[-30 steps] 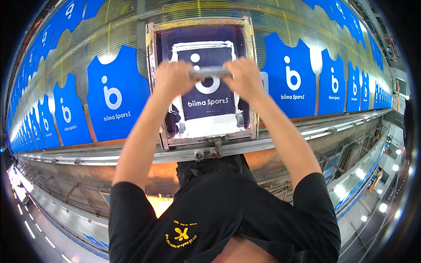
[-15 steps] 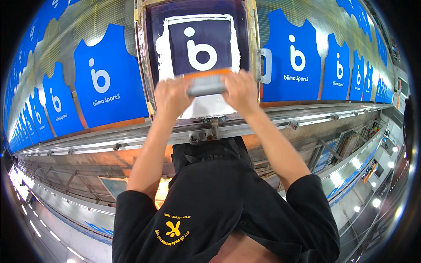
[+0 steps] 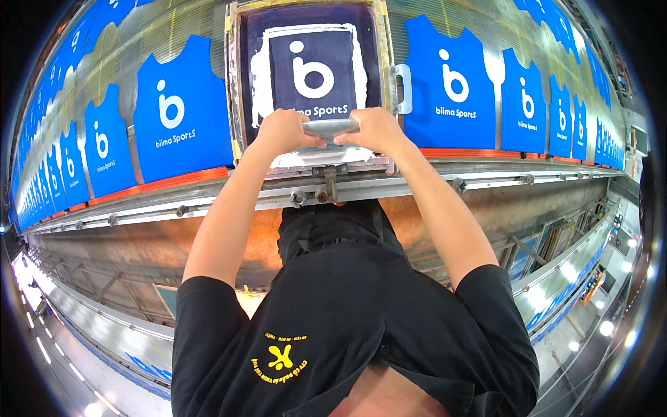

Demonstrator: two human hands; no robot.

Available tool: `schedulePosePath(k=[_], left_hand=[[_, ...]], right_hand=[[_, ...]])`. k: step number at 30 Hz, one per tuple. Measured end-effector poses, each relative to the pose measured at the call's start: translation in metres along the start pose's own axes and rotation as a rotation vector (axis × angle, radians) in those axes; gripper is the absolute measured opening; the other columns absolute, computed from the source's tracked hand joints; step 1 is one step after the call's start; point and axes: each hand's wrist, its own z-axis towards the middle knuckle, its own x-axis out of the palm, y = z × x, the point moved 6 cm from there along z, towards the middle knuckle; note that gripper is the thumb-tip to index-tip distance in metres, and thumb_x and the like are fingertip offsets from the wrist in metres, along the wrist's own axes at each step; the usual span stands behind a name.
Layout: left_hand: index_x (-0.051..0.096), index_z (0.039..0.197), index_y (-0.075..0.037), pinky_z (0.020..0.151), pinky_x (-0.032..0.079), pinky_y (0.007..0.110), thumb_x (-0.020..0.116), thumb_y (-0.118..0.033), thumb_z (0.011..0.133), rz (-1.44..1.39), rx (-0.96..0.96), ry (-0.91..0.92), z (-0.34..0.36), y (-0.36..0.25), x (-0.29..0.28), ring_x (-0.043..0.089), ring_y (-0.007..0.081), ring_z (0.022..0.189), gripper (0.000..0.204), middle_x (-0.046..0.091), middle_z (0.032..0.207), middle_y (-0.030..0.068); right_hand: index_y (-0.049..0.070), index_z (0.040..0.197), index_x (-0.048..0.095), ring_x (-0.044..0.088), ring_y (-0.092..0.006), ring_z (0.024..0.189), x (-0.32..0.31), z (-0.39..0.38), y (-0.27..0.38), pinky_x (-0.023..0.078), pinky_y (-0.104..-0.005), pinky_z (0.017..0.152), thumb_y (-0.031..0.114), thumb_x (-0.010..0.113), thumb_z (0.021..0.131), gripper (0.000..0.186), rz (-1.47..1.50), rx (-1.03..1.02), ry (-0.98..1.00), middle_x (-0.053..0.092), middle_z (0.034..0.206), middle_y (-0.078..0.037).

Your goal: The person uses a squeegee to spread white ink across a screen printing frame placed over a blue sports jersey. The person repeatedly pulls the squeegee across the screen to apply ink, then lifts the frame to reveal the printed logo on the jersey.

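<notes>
A screen-printing squeegee (image 3: 332,128) with a grey handle lies crosswise near the close end of a printing screen. My left hand (image 3: 283,132) grips its left end and my right hand (image 3: 377,131) its right end, fingers wrapped over the handle. The squeegee's blade is out of sight. Under it, the screen's dark mesh (image 3: 279,69) carries a white rounded symbol with lettering below, partly covered by the left hand. Thick white ink (image 3: 260,90) borders the design and also lies on the near side of the squeegee. A worn frame (image 3: 233,76) surrounds the mesh.
Blue sleeveless shirt panels (image 3: 182,104) with white prints lie in rows along the long table, left and right (image 3: 451,90) of the screen. A metal rail (image 3: 264,200) with clamps runs along the near edge. A white handle (image 3: 403,89) sticks out from the frame's right side.
Both hands have drawn the squeegee toward me and tilted it, so its orange edge no longer shows. The lettering under the symbol has come into view. My view has shifted slightly.
</notes>
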Motion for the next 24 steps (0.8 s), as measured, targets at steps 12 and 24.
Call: schedulePosePath(k=[12, 24], left_hand=[[0.084, 0.102, -0.011, 0.083, 0.058, 0.048, 0.086, -0.067, 0.072, -0.022, 0.224, -0.254, 0.064, 0.015, -0.146, 0.075, 0.0364, 0.091, 0.064, 0.078, 0.091, 0.015], [0.081, 0.113, -0.014, 0.092, 0.054, 0.047, 0.083, -0.029, 0.086, 0.026, 0.366, -0.482, 0.124, 0.043, -0.19, 0.071, 0.0327, 0.106, 0.031, 0.078, 0.105, 0.01]], right_hand=[[0.0, 0.118, 0.075, 0.072, -0.0217, 0.1, -0.079, -0.004, -0.112, 0.056, -0.0355, 0.091, 0.038, 0.072, 0.105, 0.041, 0.538, 0.387, -0.853, 0.078, 0.111, -0.012], [0.003, 0.13, 0.068, 0.043, -0.002, 0.058, -0.063, 0.018, -0.101, 0.034, -0.0225, 0.049, 0.03, 0.073, 0.106, 0.037, 0.973, 0.573, -0.654, 0.052, 0.076, 0.006]])
